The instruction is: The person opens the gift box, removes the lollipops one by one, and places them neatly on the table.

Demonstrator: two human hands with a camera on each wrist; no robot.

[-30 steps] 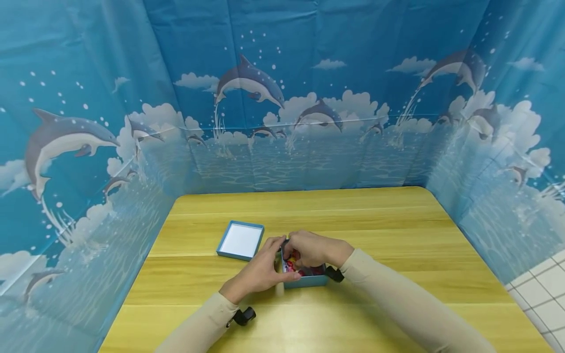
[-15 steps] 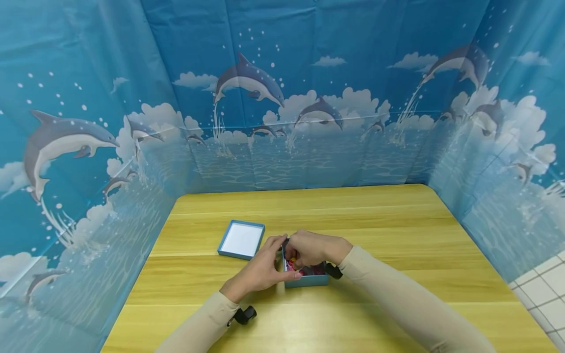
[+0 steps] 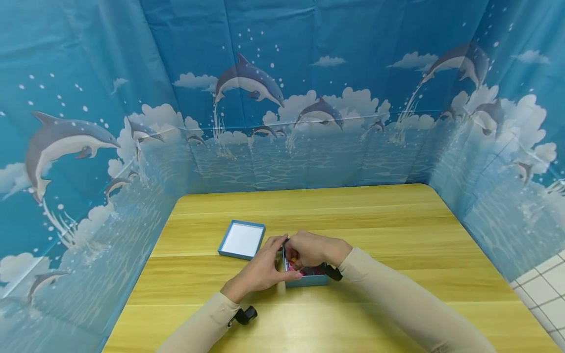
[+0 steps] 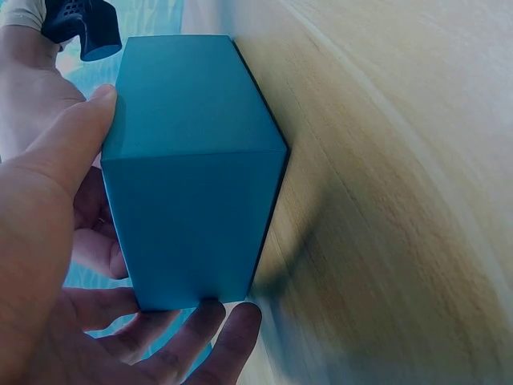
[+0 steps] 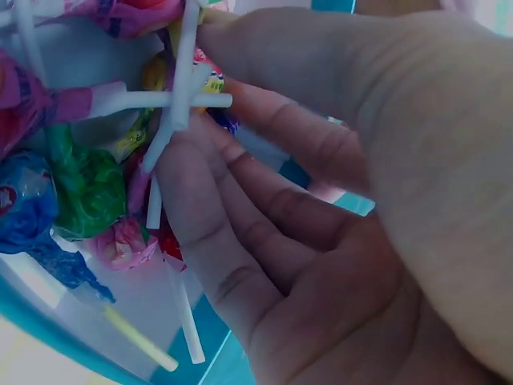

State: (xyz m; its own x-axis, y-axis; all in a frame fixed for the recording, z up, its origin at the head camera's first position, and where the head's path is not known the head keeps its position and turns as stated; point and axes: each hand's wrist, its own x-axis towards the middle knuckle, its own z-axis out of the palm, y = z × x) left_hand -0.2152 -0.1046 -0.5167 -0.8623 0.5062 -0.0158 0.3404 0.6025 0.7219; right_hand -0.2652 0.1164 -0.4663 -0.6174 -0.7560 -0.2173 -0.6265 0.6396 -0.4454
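Note:
A blue cardboard box (image 3: 307, 281) full of lollipops stands open on the table. My left hand (image 3: 260, 269) grips the box; in the left wrist view its thumb is on one edge of the box (image 4: 192, 216) and its fingers lie round another side. My right hand (image 3: 311, 247) reaches down into the box. In the right wrist view my right hand (image 5: 296, 233) has thumb and index finger closed about a lollipop with a yellow, multicoloured wrapper (image 5: 210, 74), partly hidden. Around it lie a green lollipop (image 5: 88, 192), a blue lollipop (image 5: 24, 200), and several white sticks.
The box's blue lid (image 3: 242, 239), white inside, lies upturned to the left of the box. Under both is a yellow wood-grain table (image 3: 379, 215). A dolphin-printed curtain (image 3: 291, 147) closes in the back and sides.
Both hands stay at the box almost unmoved. The right fingers shift only slightly among the lollipops, and the lid stays where it was.

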